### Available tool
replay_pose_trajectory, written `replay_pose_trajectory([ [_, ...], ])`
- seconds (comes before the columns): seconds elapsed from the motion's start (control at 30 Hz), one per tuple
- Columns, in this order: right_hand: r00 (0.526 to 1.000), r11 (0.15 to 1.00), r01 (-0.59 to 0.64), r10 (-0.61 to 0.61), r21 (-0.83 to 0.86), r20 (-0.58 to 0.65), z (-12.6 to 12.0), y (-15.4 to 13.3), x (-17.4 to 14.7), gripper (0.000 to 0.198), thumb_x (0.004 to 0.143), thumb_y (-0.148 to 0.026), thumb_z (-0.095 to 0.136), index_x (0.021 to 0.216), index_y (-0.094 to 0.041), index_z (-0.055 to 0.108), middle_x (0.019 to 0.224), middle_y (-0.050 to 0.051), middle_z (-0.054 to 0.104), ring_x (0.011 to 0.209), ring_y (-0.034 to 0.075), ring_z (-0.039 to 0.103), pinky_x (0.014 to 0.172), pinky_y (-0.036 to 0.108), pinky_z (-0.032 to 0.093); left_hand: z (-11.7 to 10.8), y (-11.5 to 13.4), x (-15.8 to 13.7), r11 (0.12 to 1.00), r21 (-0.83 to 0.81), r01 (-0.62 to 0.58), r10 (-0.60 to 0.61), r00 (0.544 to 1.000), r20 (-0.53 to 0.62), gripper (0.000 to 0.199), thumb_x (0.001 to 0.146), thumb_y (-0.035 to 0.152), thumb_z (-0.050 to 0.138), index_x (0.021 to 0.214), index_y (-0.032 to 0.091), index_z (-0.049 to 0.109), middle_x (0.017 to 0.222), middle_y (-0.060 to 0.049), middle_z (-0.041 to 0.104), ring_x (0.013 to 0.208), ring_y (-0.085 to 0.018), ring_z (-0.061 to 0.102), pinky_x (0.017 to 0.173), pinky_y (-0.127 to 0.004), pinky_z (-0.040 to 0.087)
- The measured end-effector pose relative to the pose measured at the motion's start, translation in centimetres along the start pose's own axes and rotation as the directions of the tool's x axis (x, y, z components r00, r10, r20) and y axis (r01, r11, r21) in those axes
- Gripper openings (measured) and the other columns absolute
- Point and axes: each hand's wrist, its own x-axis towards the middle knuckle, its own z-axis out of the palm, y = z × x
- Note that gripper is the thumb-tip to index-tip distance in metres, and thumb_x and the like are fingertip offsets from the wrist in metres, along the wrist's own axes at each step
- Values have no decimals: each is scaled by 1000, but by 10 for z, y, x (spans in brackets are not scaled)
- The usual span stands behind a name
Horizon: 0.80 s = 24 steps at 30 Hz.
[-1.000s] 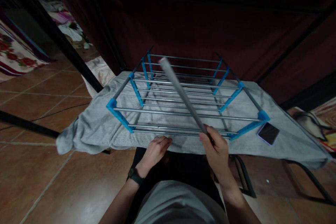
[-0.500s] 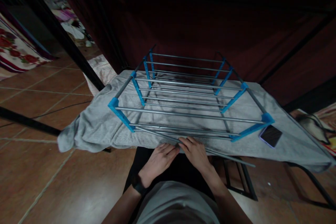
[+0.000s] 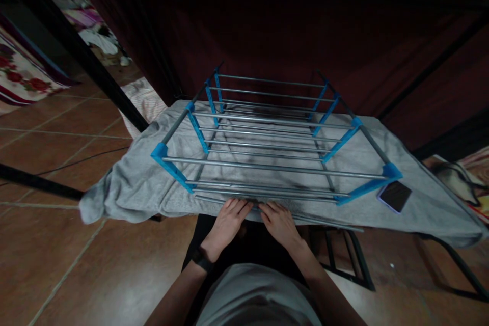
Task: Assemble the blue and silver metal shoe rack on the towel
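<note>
My left hand (image 3: 232, 218) and my right hand (image 3: 278, 220) are side by side at the front edge of the grey cloth, a small gap between them. Both have their fingers curled over thin metal rods (image 3: 328, 222), whose ends stick out left and right of my hands. The palms and the undersides of the rods are hidden. Just beyond lies a rack (image 3: 267, 167) of metal bars joined by blue plastic brackets (image 3: 172, 167), resting on the cloth. My left wrist carries a dark watch.
A grey cloth (image 3: 137, 183) covers the low surface under the rack. A phone (image 3: 395, 196) lies at the rack's right front corner. Dark metal posts (image 3: 42, 181) stand at the left, and a dark red panel (image 3: 260, 25) is behind. Tiled floor (image 3: 57, 234) shows at left.
The rods have turned from a slant to nearly parallel with the rack's front bar. Their right end has swung up and slightly inward. My hands stay on them.
</note>
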Motion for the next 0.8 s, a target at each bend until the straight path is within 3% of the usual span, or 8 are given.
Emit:
replay_pose_trajectory([
  [0.33, 998, 996, -64, 63, -58, -29, 14, 37, -8, 33, 95, -17, 44, 119, -25, 65, 112, 5, 68, 101, 22, 62, 96, 38, 45, 6, -25, 0, 1000, 3, 23, -23, 1000, 10, 37, 91, 6, 47, 123, 20, 60, 112, -7, 66, 103, -21, 58, 95, -40, 44],
  [0.8, 993, 996, -65, 58, -65, -104, 20, 70, -19, 29, 96, -20, 46, 117, -26, 63, 108, 6, 68, 97, 23, 63, 88, 39, 47, 19, -40, -2, 999, 33, 36, -38, 998, 52, 35, 95, 11, 44, 125, 19, 58, 110, -8, 66, 100, -23, 59, 92, -40, 44],
])
